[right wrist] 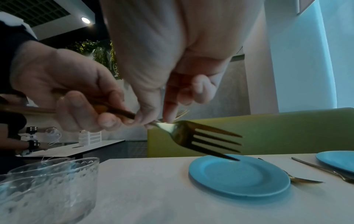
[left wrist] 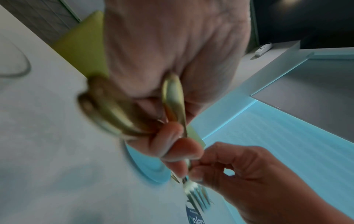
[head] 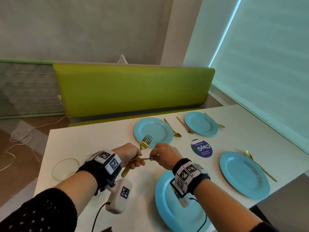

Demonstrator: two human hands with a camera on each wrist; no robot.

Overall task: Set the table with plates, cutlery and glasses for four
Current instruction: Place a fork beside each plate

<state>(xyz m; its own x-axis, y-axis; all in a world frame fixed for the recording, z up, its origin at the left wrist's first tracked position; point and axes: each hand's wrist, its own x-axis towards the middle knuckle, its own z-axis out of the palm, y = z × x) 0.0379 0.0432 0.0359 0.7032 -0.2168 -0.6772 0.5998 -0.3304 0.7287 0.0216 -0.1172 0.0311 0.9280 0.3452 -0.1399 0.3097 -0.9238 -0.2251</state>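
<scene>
Judging progress, four blue plates are down and some have cutlery; left hand grips the remaining gold cutlery, right hand pinches one piece; glasses wait unplaced.

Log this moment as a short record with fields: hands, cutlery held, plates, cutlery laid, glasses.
left hand: grips a bundle of gold cutlery
right hand: pinches a gold fork in that bundle
plates: four blue, on the white table
cutlery laid: gold spoon between the two far plates, more by the right-hand plates
glasses: clear, at the table's left edge
</scene>
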